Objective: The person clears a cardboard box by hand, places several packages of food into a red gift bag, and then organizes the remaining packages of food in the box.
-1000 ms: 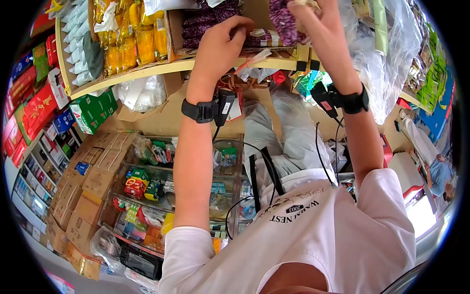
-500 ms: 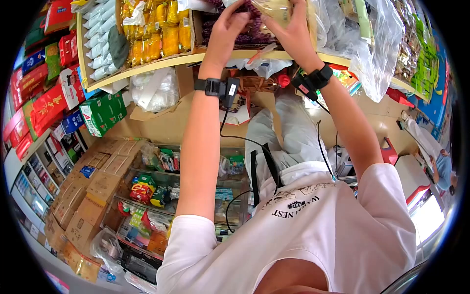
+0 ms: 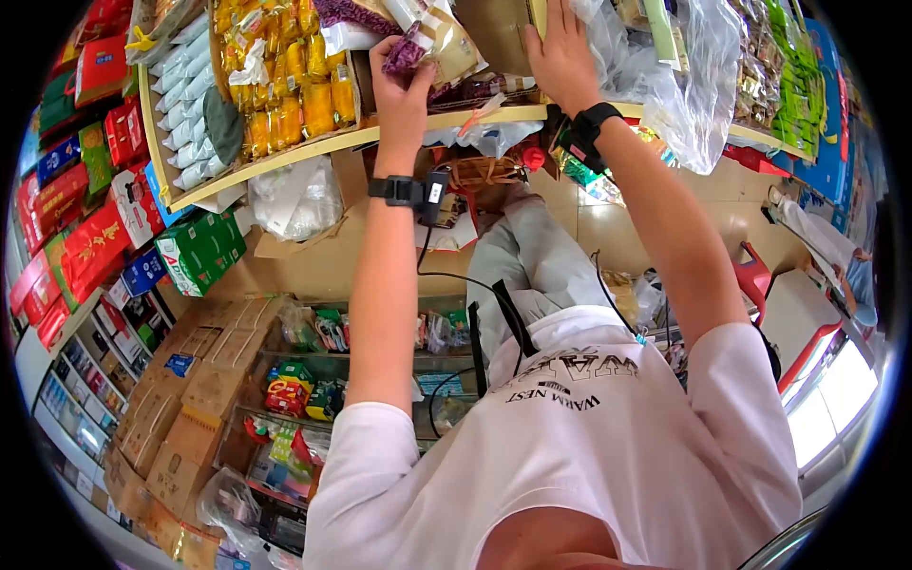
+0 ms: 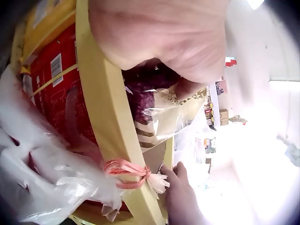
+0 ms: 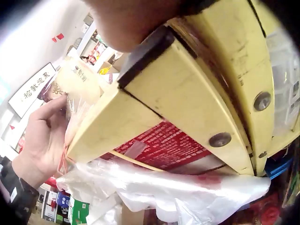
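Note:
My left hand grips a clear-plastic packet with purple contents and a beige label, at the front of an open cardboard box. The right wrist view shows the packet's beige face raised above the shelf edge, with left fingers and thumb at its side. More purple packets lie low in the box under it. To the right, my right hand has let its fingers extend straight along the box's right side, holding nothing. Part of that hand shows low in the left wrist view.
A yellow shelf edge runs along the front, with a pink tie on it. Yellow packets and pale packets fill compartments at left. Clear plastic bags hang over the edge at right. Glass shelving stands near my body.
The right hand came in with a packet from the right, then released it and moved back right to the box's side. The left hand now holds the packet, farther left.

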A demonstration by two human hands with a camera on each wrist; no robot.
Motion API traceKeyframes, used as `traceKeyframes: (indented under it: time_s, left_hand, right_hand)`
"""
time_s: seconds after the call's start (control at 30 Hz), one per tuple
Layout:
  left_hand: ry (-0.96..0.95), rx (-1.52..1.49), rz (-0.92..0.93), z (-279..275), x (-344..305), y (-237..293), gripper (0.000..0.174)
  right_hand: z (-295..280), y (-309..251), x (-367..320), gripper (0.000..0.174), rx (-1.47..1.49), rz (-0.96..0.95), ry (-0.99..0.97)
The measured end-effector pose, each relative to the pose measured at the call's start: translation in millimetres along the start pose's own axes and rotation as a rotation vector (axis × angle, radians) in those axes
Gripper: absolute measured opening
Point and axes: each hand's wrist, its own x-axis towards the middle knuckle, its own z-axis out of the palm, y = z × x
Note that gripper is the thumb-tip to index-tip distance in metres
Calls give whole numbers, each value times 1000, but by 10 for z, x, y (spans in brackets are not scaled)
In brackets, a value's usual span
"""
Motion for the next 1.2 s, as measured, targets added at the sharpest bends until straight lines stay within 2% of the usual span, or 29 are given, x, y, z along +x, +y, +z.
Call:
traceKeyframes:
  time_s: [0.03,0.07,0.13,0.17,0.27,0.3,0.33,0.4,0.43,0.47,0.53,0.57,0.6,0.67,0.7,0.77,0.8,0.87,0.93,0.97,1.0,1.1,1.13,1.2]
  left_hand:
    - [-17,-97,-67,5,-4,33,46]
    - [-10,-91,-71,11,14,67,46]
    - [-128,92,-178,61,33,158,44]
    - [-186,297,-37,164,80,187,38]
    - [-475,257,-21,330,292,50,34]
    - [-559,299,-109,306,350,-40,36]
    - [-559,303,-112,303,409,8,36]
    - [-792,567,-240,256,528,122,43]
    - [-867,640,-72,99,595,-97,53]
    - [-871,640,-75,60,667,-115,53]
    - [-976,837,12,41,755,-132,60]
    - [-940,913,108,72,806,-138,59]
    - [-941,911,108,89,829,-135,59]
    - [-900,1196,-69,220,860,53,52]
    - [-858,1130,7,209,877,-5,45]
    - [-789,1089,48,273,840,-9,44]
    - [-722,1048,88,292,823,-6,44]
    - [-754,1130,29,202,734,-171,45]
    - [-924,1182,127,211,714,-167,48]
    - [-934,1207,-12,252,758,-36,46]
    - [-941,1208,-10,266,809,-48,46]
    - [-988,933,-327,344,870,-119,41]
    - [-1130,1087,-325,456,869,-8,44]
    - [-1232,1121,-252,546,714,-125,52]
  right_hand:
    - [-111,-105,31,73,11,127,-120]
    - [-89,-102,51,73,18,126,-127]
    - [-90,-109,44,73,14,109,-92]
    - [-181,-150,54,71,58,120,-93]
    - [-154,-65,24,67,60,104,-162]
    - [-69,16,11,66,111,34,-61]
    - [-63,14,39,66,115,37,-62]
    - [-32,-34,63,55,69,84,-35]
    - [-40,-61,69,55,100,110,-9]
    - [-42,-70,76,55,101,115,-10]
    - [-65,-86,93,55,99,96,23]
    - [-93,-95,96,55,98,98,20]
    - [-118,-101,109,55,120,142,-51]
    - [-118,-92,87,55,143,187,-127]
    - [-109,-70,67,55,164,186,-130]
    - [-72,-56,74,54,184,187,-135]
    - [-46,-53,76,54,166,151,-60]
    - [-23,-51,78,53,147,120,15]
    - [-34,-58,88,52,157,170,-49]
    - [-46,-72,101,52,158,176,-47]
    - [-66,-84,108,52,160,194,-69]
    - [-74,-81,123,52,141,179,-49]
    - [-63,-80,124,53,123,144,-9]
    - [-27,-68,103,53,108,153,-37]
